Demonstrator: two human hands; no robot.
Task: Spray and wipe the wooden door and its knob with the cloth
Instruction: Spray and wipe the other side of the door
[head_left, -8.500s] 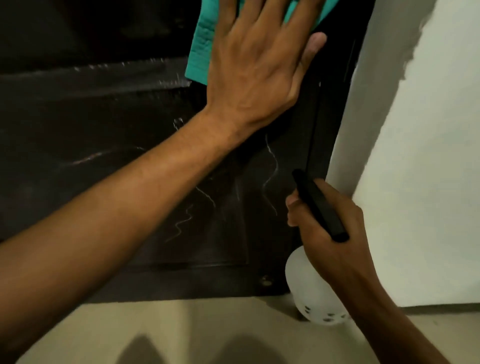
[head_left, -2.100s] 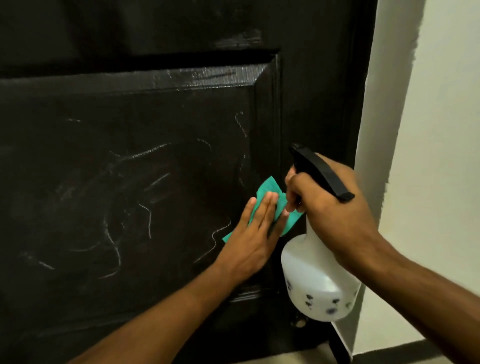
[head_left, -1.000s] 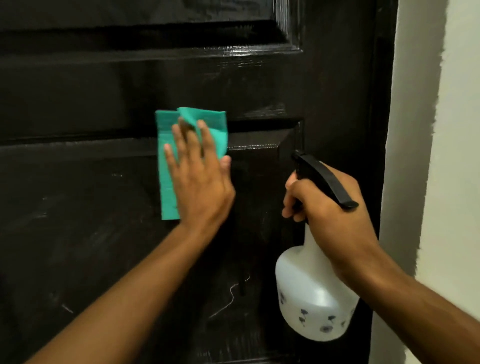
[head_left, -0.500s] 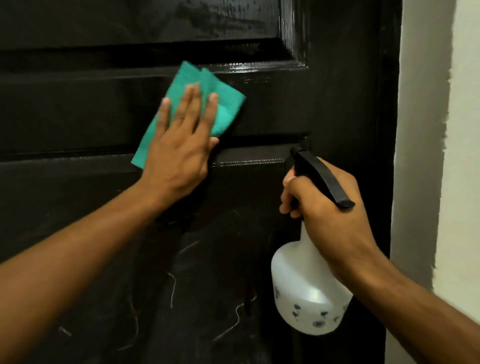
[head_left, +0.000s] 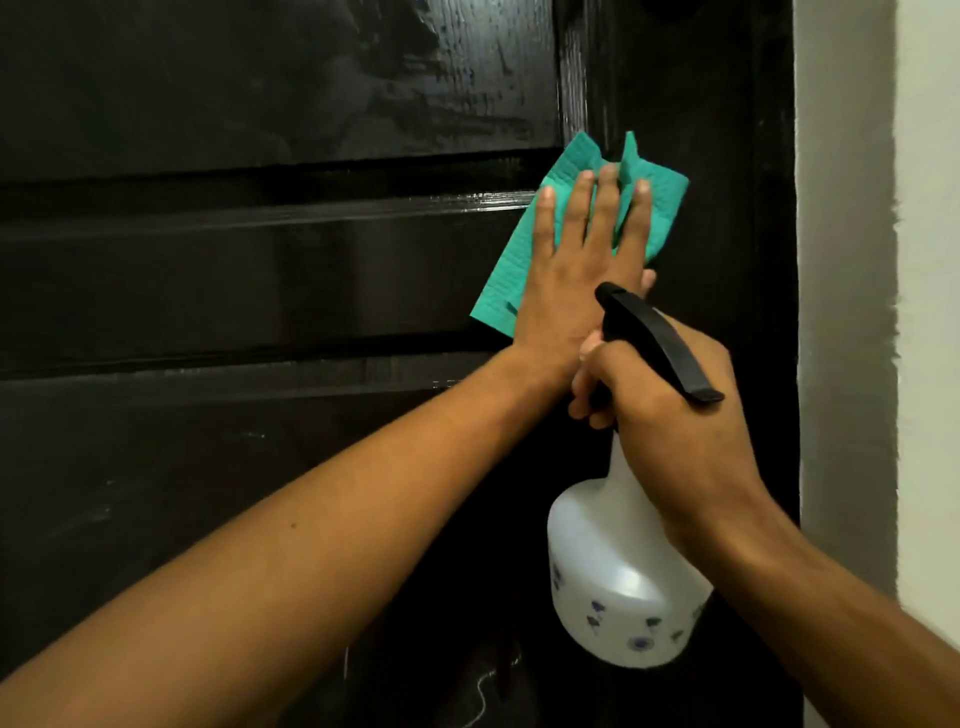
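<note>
My left hand (head_left: 576, 270) presses the teal cloth (head_left: 657, 195) flat-fingered against the dark wooden door (head_left: 260, 270) near its right edge; my right hand (head_left: 670, 410) grips the white spray bottle (head_left: 613, 582) just below.

A pale wall (head_left: 930, 312) fills the right edge of the view from top to bottom. Just left of it runs a greyer vertical strip (head_left: 844, 260), shaded, like a reveal or jamb face. The boundary between the grey strip and the lighter wall is uneven and ragged, a wavering paint line rather than a straight one. Both surfaces are plain, with no marks or fittings that can be made out.
</note>
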